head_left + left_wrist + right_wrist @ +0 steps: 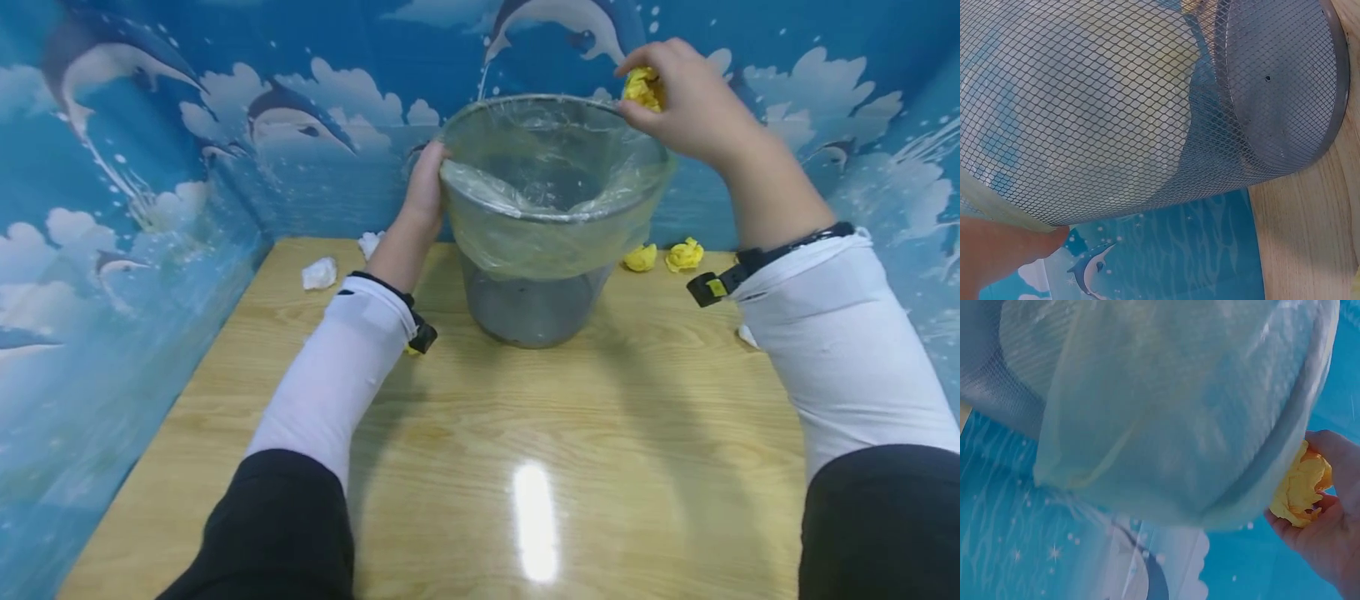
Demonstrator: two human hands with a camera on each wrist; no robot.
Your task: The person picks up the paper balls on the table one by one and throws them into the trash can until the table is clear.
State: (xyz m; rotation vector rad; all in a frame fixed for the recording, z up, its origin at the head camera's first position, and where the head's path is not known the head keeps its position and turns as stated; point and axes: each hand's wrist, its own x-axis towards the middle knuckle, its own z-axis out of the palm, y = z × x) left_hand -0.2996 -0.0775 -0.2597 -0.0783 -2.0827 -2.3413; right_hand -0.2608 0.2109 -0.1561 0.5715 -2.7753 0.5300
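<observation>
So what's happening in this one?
A person stands at a wooden table with a wire-mesh bin lined with a clear plastic bag. The left hand rests against the bin's rim. The right hand holds a crumpled yellow paper ball at the far rim. Two more yellow balls and some white paper wads lie on the table behind the bin.

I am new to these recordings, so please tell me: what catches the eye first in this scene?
First, the mesh bin lined with a clear bag, standing mid-table. The right hand holds a yellow paper ball at its far rim, while the left hand grips the near-left rim. More yellow balls lie behind it, to the right.
</observation>
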